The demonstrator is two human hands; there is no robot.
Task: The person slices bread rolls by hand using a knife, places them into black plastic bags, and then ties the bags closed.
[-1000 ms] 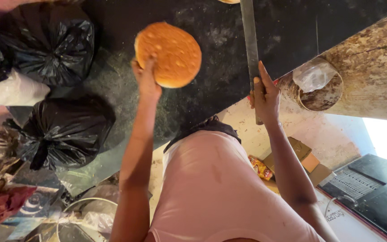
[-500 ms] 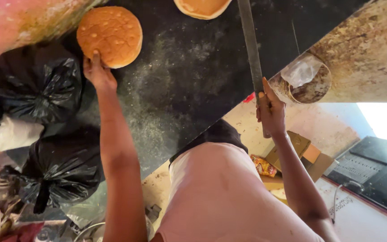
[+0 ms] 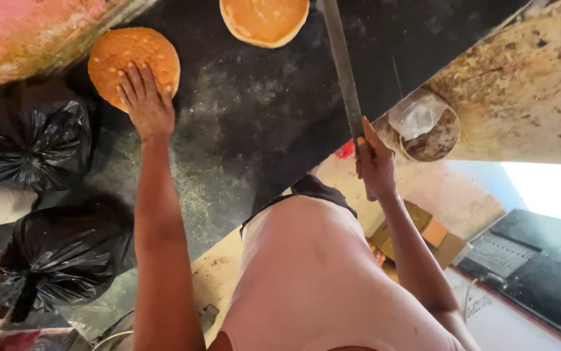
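My left hand (image 3: 145, 104) lies flat on a round golden-brown bun (image 3: 124, 57) that rests on the dark speckled worktop (image 3: 254, 123) at the upper left. A second, paler round bun (image 3: 264, 19) sits at the top edge, partly cut off. My right hand (image 3: 374, 162) grips the handle of a long flat metal blade (image 3: 340, 65), which runs up across the worktop to the top of the frame, to the right of the paler bun.
Two knotted black plastic bags (image 3: 30, 140) (image 3: 59, 257) sit at the left of the worktop. A round bowl with crumpled clear plastic (image 3: 420, 127) stands beyond the worktop's right edge. Cardboard boxes (image 3: 423, 234) and a dark mat (image 3: 540, 266) lie on the floor below.
My left hand moved the brown bun up and left across the worktop and now presses flat on it. The paler bun came into view. My right hand kept hold of the blade.
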